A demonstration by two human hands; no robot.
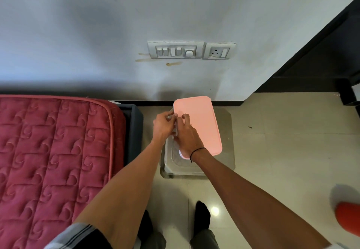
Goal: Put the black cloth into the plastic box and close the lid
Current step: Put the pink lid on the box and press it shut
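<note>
1. The plastic box (173, 163) is sitting on a small glass-topped stand (228, 151) on the tiled floor (282, 151), directly beneath both hands, its clear near corner showing just below the right wrist.
2. The pink lid (200, 124) is lying tilted over the box, skewed to the right of the hands so that the box's left and near edges are showing past it.
3. The left hand (162, 126) is curling its fingers against the lid's left edge, thumb and fingertips pinching at that rim; how firm the hold is cannot be told.
4. The right hand (186, 133) is resting palm down on the left part of the lid, just beside the left hand and touching it, its fingers bent and pressing near the same edge.
5. A thin black band (196, 151) is circling the right wrist.
6. The black cloth is not showing anywhere; whether it is lying inside the box under the lid cannot be told.
7. To the left of the left hand, a red quilted mattress (54, 151) is lying on a dark frame.
8. Beyond the hands, a switch panel (175, 51) and a socket (219, 51) are sitting on the white wall (97, 34).
9. Below the forearms, the person's dark-socked feet (202, 215) are standing on the tiles.
</note>
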